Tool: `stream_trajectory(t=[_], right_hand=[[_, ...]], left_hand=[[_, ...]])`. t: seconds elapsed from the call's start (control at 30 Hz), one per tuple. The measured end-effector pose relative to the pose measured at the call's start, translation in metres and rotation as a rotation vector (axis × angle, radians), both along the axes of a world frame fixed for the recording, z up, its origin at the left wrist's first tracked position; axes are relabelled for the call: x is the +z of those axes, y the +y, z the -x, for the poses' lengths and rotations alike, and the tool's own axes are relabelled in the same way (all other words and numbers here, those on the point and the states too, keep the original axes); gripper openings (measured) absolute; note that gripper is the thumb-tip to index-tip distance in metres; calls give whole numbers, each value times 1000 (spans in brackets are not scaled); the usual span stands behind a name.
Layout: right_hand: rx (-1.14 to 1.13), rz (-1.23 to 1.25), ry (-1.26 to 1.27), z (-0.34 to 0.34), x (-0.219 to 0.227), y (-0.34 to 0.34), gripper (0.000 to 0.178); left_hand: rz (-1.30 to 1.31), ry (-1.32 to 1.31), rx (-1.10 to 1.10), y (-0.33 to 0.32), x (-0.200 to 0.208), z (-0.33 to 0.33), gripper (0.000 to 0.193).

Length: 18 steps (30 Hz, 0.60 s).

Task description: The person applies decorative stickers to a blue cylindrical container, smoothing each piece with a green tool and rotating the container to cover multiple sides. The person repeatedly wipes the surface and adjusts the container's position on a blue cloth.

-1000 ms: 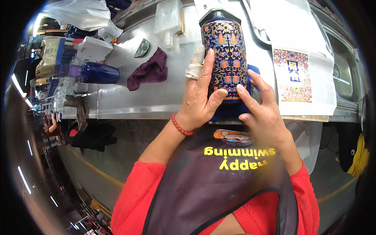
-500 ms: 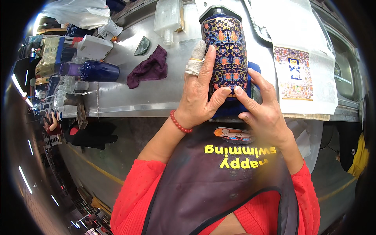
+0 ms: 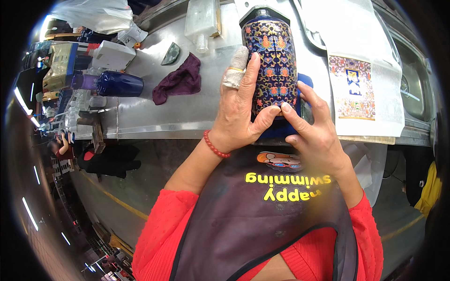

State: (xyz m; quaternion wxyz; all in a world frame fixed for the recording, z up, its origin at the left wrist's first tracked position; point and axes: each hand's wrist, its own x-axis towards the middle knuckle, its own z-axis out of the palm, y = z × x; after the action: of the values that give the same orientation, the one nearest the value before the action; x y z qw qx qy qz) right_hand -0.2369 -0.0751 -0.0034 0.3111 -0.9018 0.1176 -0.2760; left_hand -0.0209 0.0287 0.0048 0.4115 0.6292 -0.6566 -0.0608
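Note:
A dark blue bottle (image 3: 271,70) with a colourful floral pattern lies on its side, its clear neck pointing away from me. My left hand (image 3: 236,105) presses along its left side, a whitish wrap round one finger and the thumb at the bottle's base. From the right, my right hand (image 3: 316,119) holds the lower edge, its thumb tip almost meeting the left thumb there. A red bead bracelet circles my left wrist. Part of the bottle's underside is hidden.
On the metal bench (image 3: 154,114) lie a crumpled purple cloth (image 3: 180,80), a small dark green scraper-like piece (image 3: 171,54) and a clear glass bottle (image 3: 201,21). White paper (image 3: 389,107) with a floral printed sheet (image 3: 352,88) is at right, beside a sink (image 3: 416,86). Blue bottle (image 3: 119,84) stands left.
Almost nothing differs. Both hands keep their hold on the bottle, with only a very slight shift of the thumbs and the bottle.

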Motion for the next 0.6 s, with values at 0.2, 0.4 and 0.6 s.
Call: stream_trajectory(t=[0.2, 0.4, 0.6], right_hand=[[-39, -44, 19, 0, -2, 1, 67], [-14, -22, 15, -1, -2, -1, 70], [-5, -38, 27, -1, 1, -1, 69]], left_hand=[[-36, 298, -15, 1, -1, 1, 79], [-11, 212, -21, -2, 0, 1, 83], [-75, 226, 7, -1, 2, 1, 85]])
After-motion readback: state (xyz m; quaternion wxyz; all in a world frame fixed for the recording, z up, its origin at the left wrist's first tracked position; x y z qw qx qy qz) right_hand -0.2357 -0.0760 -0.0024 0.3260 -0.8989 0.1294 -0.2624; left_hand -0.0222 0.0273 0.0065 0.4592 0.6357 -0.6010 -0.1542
